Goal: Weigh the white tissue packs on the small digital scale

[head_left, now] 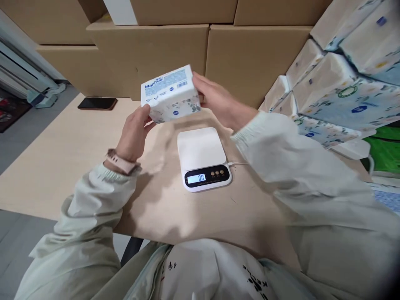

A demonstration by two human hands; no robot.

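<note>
Gripping a tissue pack (170, 93) at both ends: left hand (134, 133) closed on the lower left corner, thumb on the near face and fingers curled under; right hand (218, 100) clamped against the right end, fingers stretched along the far side, thumb hidden behind the pack. Held in the air, clear of the table (62, 158), above its middle and a little toward the far edge. Long axis running left to right, slightly tilted, right end higher in view; printed label face turned up and toward the camera. Hangs beyond and above a white scale (203, 158) standing on the table nearer the front edge, platform bare, display lit and reading zero. Apart from that platform, offset toward its far left corner; right hand nearer the scale than the left, right forearm passing just beside the scale's right side. Left wrist bent back, a pink watch (120, 161) at the cuff; both elbows wide, sleeves reaching in from the near corners of the table. Thin cable (237, 163) leaving the scale's right side under the right sleeve. Dark phone (97, 103) flat near the far left corner, well apart from the hands. Cardboard boxes (150, 54) stacked along the far edge, more packs (337, 91) piled at the right edge, near the right elbow
</note>
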